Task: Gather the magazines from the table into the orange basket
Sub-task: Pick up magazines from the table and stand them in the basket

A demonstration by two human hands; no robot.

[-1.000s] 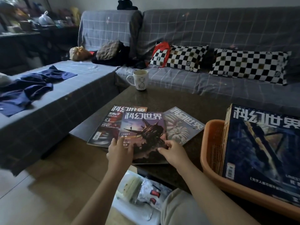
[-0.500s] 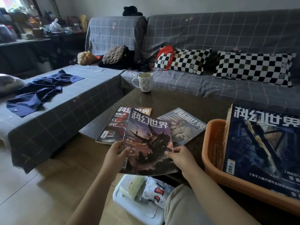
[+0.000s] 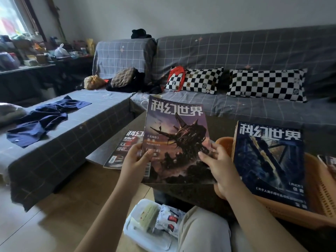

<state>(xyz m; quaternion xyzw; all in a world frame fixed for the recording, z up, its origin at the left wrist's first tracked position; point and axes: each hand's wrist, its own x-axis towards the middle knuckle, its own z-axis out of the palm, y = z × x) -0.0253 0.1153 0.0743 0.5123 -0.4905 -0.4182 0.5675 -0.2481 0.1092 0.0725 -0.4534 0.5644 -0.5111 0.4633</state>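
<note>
Currently, far left: blue cloth [image 3: 43,120] crumpled on the grey checked sofa chaise [image 3: 76,124]. Next right, red-cover magazine [image 3: 125,148] lies flat on the dark table [image 3: 216,124], near its left corner, partly hidden behind the raised one. Left hand [image 3: 135,160] grips the purple-cover magazine [image 3: 177,140] at its lower left edge, thumb curled over the cover, other fingers behind it and out of view. That magazine is off the table, tilted up facing the camera, title at top. Right hand [image 3: 221,167] pinches its lower right edge, thumb on the cover, fingers curled behind. Below the hands, a white tray [image 3: 145,235] with packets sits on the floor beside the person's knee. Right of the hands: orange basket [image 3: 323,193] on the table, with a blue-cover magazine [image 3: 269,160] standing at a slant in it, leaning on more issues behind; exact count can't be told. Another magazine edge [image 3: 329,164] shows at the far right in the basket. Behind it all, two checkered pillows [image 3: 265,84] on the sofa seat. A cup rim [image 3: 157,96] peeks just above the raised magazine's top edge.
</note>
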